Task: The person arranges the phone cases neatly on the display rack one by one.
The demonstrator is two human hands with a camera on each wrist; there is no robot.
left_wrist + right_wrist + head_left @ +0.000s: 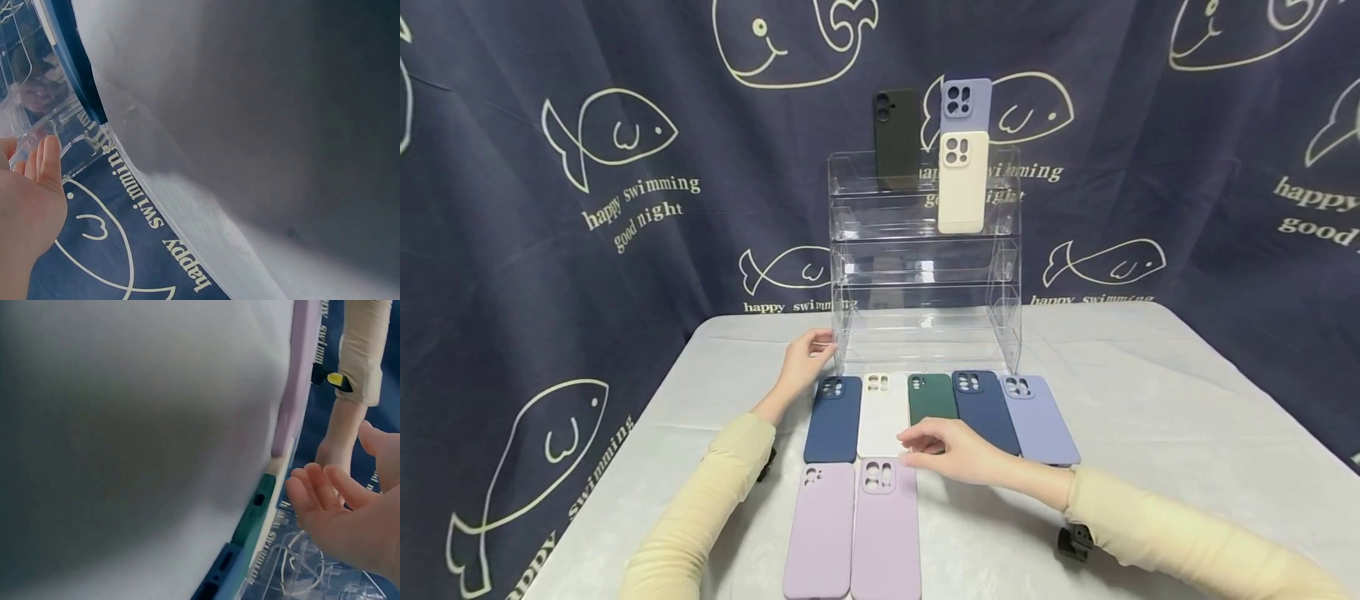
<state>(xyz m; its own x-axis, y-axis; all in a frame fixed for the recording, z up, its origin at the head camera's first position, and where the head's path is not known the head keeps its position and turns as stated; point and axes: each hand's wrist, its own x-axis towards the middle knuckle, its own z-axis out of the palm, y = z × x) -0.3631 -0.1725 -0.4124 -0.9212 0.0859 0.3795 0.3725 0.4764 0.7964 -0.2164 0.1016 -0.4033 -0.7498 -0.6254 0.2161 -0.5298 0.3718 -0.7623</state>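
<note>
Now, seven phone cases [886, 542] lie on the counter [1150, 392], five in a row, two nearer; three more cases [962, 192] stand in one clear rack [917, 283]. Right hand [955, 452] hovers over them, fingers relaxed; left hand [803, 362], fingers loosely extended, sits at the rack's lower left.

The rack [925, 285] looks glossy plastic, the cases [886, 533] matt.

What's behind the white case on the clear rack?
A lavender case; its upper part shows above the white case. Its lower part is covered, so can't be seen.
</note>
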